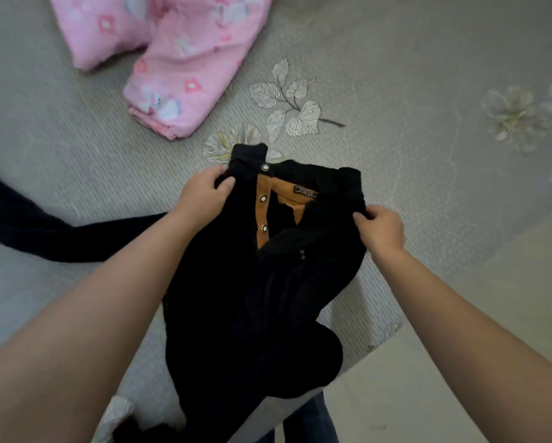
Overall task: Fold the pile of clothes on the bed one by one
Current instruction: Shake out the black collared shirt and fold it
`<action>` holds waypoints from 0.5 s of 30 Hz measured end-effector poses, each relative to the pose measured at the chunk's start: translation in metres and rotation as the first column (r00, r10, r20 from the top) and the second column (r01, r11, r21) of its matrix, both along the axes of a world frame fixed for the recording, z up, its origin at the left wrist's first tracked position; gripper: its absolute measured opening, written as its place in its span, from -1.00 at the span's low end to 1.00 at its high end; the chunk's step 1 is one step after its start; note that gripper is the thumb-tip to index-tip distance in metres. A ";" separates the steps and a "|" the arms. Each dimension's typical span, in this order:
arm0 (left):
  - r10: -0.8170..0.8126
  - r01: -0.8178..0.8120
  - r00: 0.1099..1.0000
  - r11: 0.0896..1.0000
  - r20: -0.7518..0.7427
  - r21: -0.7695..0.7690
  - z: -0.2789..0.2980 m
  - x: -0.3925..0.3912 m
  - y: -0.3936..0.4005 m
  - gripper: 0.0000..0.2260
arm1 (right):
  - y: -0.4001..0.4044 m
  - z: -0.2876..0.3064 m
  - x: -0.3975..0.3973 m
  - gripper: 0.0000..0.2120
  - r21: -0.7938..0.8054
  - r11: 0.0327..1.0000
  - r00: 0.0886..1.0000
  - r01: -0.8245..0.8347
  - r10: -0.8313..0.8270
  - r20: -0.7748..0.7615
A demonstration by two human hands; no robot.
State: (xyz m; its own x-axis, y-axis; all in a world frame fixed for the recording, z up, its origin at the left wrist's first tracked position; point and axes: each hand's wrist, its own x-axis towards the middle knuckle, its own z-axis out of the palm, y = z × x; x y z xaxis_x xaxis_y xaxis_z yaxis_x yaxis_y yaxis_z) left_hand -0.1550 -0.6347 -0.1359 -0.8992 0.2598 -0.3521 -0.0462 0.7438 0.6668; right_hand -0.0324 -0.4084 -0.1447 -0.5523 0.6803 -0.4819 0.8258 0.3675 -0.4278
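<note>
The scene is lit softly and evenly, rather dimly, with only faint shadows cast. The black garment [252, 282] is rendered almost without detail. Beyond it, toward the frame edges, blur and wide-angle bending are seen.

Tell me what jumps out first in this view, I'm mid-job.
The black top with its tan button placket fills the centre, gripped near the collar by the left hand and right hand. The pink patterned garment lies folded at the upper left on the grey bedsheet.
</note>
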 end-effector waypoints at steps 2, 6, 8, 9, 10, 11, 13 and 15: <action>0.043 -0.041 0.998 0.998 -0.048 0.042 0.027 -0.003 -0.016 -0.85 | -0.010 0.020 -0.020 -0.79 -0.060 0.998 0.997 -0.031 0.026 -0.076; 0.146 -0.148 0.978 0.989 -0.150 -0.001 0.090 -0.010 -0.060 -0.82 | -0.044 0.080 -0.067 -0.70 -0.115 0.961 0.949 -0.252 0.223 -0.222; 0.184 -0.197 0.964 0.979 -0.194 -0.052 0.129 -0.011 -0.088 -0.80 | -0.063 0.119 -0.090 -0.77 -0.123 0.918 0.895 -0.376 0.326 -0.304; 0.198 -0.217 0.953 0.974 -0.228 -0.065 0.151 -0.011 -0.102 -0.82 | -0.071 0.140 -0.100 -0.82 -0.118 0.893 0.859 -0.435 0.372 -0.353; 0.212 -0.239 0.939 0.968 -0.271 -0.072 0.174 -0.010 -0.114 -0.85 | -0.080 0.163 -0.110 -0.88 -0.106 0.865 0.818 -0.490 0.415 -0.398; 0.231 -0.266 0.921 0.961 -0.313 -0.076 0.198 -0.008 -0.126 -0.89 | -0.089 0.186 -0.118 -0.92 -0.093 0.838 0.779 -0.537 0.450 -0.436; 0.289 -0.329 0.887 0.943 -0.360 -0.055 0.248 -0.001 -0.146 -0.90 | -0.106 0.236 -0.132 -0.88 -0.076 0.796 0.712 -0.601 0.490 -0.502; 0.370 -0.397 0.849 0.918 -0.377 0.007 0.297 0.010 -0.162 -0.93 | -0.125 0.284 -0.142 -0.82 -0.033 0.761 0.641 -0.648 0.522 -0.564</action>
